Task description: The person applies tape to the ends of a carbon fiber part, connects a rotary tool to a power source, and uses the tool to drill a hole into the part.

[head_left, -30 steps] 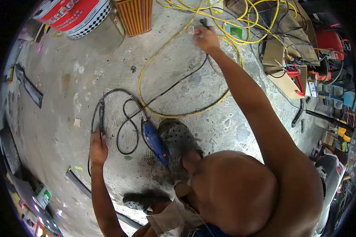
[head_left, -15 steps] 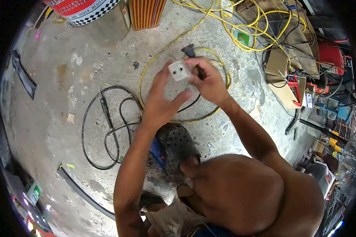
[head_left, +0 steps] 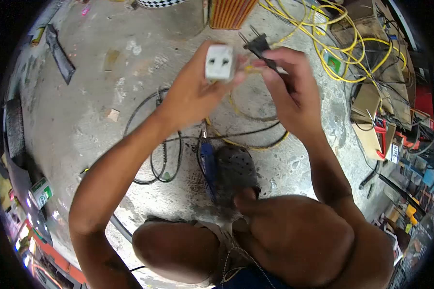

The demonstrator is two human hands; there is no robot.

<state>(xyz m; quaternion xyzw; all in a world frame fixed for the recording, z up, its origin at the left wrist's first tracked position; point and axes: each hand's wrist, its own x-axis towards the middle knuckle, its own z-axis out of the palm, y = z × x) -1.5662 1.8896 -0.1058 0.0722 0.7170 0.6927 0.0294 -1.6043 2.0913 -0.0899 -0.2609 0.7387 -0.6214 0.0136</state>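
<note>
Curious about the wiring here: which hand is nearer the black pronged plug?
The right hand: it holds the black pronged plug. The left hand is left of it, holding the white rectangular socket.

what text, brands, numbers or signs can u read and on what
No text reads for certain.
White label at far right: too small, blurred.
Green label at lower left: too small.
Green packet, yellow label at upper right: too small.
White socket in left hand: no lettering visible.
Black plug in right hand: none visible.
</note>
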